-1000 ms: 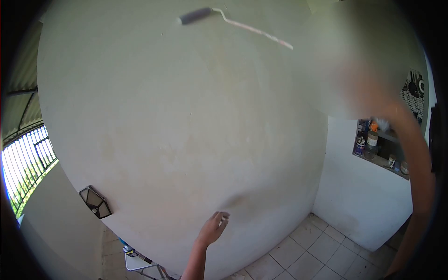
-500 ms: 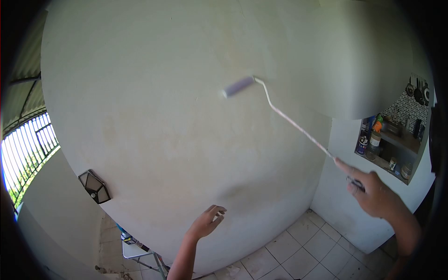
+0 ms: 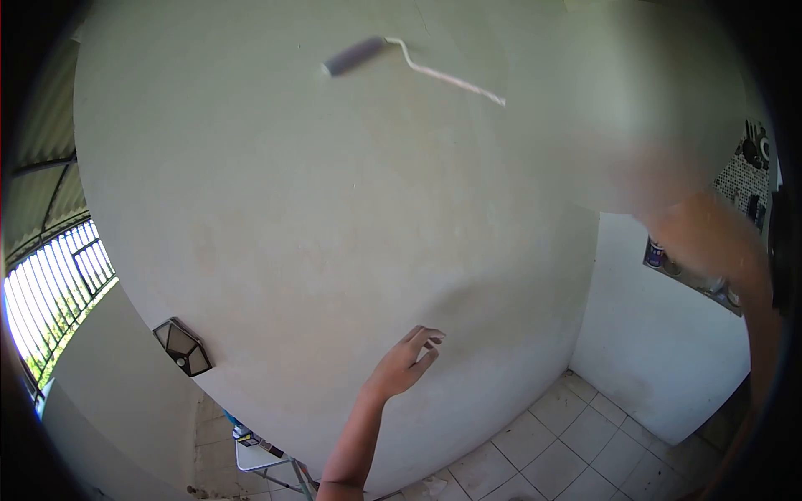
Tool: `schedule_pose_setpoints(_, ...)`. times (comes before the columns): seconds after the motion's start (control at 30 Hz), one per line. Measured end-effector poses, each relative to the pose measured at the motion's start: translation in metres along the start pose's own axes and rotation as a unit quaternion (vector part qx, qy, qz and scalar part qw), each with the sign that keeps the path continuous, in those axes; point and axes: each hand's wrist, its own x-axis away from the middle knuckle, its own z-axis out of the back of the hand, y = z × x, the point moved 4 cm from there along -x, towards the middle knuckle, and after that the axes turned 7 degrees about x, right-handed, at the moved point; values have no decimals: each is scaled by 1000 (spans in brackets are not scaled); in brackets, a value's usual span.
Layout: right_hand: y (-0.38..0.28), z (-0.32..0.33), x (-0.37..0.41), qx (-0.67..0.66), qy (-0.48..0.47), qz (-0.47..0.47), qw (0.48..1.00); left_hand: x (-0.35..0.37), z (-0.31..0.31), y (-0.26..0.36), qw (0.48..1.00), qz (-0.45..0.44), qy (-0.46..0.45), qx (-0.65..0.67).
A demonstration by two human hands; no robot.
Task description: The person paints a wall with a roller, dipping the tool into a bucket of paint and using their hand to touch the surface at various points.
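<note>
A paint roller (image 3: 355, 57) with a greyish-purple sleeve and a thin bent white rod is against the upper part of the pale wall (image 3: 276, 184). Its handle end disappears into a blurred patch on the right of the view. My right hand (image 3: 668, 179) is at that end, closed on the roller's handle, its fingers smeared by the blur. Lower down, my left hand (image 3: 407, 363) hovers in front of the wall with fingers loosely curved and apart, holding nothing. Faint yellowish-brown patches mark the wall around the middle.
A dark-framed lamp (image 3: 184, 346) is fixed at the wall's left edge. Below it stands a small folding table (image 3: 255, 457) with items on top. A wall niche with jars (image 3: 656, 253) is at right, partly behind my right arm. White tiles (image 3: 535, 442) cover the floor.
The paint roller has moved up and to the left along the wall. My right hand has risen with it into the blurred patch. My left hand appears slightly higher and further right.
</note>
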Motion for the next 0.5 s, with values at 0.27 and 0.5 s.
schedule_pose_setpoints(0.27, -52, 39, -40, -11, -57, -131, 990, 7, -11, 26, 1000, -2, -14, 14)
schedule_pose_setpoints(0.5, -19, -59, 78, -195, -162, -89, 963, 55, 8, 8, 998, 50, 30, 13)
